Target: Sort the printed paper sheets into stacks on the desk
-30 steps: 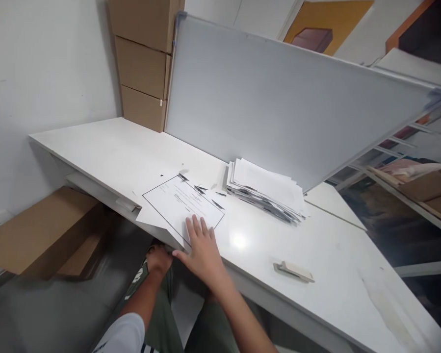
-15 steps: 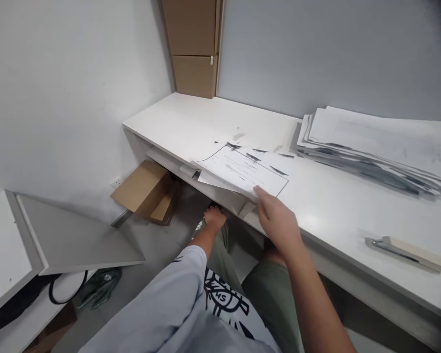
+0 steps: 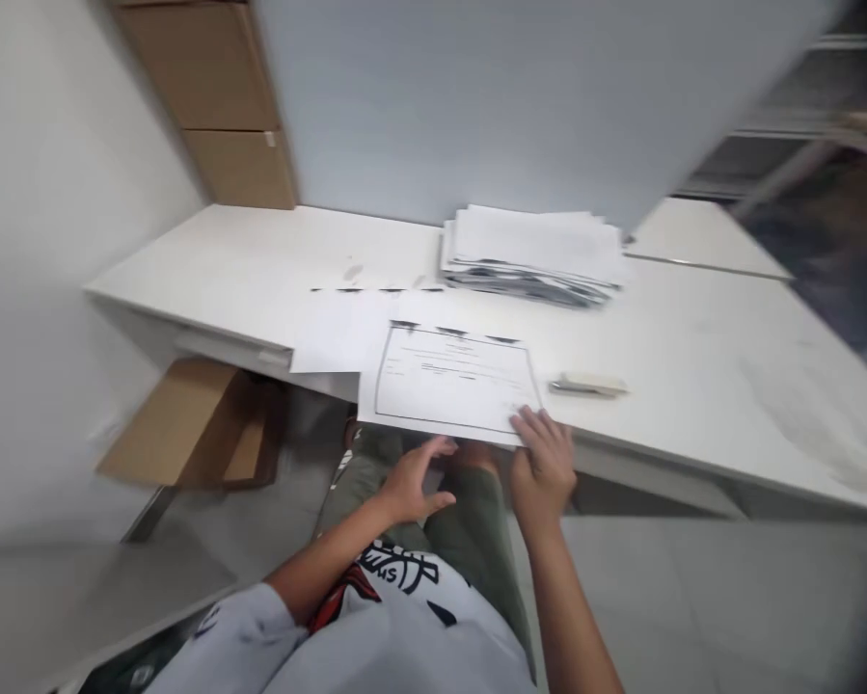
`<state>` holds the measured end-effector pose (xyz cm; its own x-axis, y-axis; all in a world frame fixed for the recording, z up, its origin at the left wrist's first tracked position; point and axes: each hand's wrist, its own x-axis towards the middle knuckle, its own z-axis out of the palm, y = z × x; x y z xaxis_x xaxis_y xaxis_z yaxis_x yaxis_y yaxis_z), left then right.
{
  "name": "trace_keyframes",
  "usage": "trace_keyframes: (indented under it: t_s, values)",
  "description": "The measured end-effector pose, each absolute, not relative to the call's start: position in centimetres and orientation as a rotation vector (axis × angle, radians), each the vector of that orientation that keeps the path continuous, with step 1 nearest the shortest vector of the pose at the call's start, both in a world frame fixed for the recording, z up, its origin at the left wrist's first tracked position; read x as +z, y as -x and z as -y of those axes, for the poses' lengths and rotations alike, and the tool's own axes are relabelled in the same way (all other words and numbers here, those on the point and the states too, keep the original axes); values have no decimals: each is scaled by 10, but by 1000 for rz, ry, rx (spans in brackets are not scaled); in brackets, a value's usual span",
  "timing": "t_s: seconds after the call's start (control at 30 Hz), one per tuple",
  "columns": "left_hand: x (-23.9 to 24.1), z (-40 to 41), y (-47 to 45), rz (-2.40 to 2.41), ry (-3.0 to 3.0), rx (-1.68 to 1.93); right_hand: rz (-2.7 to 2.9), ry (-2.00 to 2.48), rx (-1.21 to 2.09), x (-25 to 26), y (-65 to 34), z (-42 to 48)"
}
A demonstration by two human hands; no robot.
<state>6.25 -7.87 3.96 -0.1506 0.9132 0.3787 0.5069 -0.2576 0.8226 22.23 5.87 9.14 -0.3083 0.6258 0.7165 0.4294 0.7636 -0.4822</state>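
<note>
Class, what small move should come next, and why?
Probably raise the left hand to steady the printed sheet: its near edge overhangs the desk, the right hand touches only its near right corner, and the left looks empty.

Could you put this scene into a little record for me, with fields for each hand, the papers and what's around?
Right hand: fingers on the bordered sheet's near right corner; grip unclear
Left hand: open, near that sheet's front edge
Other sheet: left of the bordered one, on the desk
Paper stack: farther back
Cream tool: right of the bordered sheet
</note>
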Motion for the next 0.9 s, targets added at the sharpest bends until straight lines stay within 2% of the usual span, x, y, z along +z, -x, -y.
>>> trace_keyframes:
  t_s: [0.07, 0.17, 0.37, 0.53, 0.9]
  values:
    - [48, 65, -78, -1654, -1493, 1642, 1956, 820, 228, 90, -227, -69]
    - [55, 47, -89, -1766, -1239, 1784, 1965, 844, 212, 92, -234, -81]
    - [55, 54, -102, -1504, -1483, 1924, 1982, 804, 105, 95, -245, -77]
    - [44, 77, -110, -1492, -1633, 1752, 1964, 773, 31, 94, -249, -79]
    - [-5, 112, -76, -1960, -1658, 1505, 1998, 612, -4, 95, -243, -87]
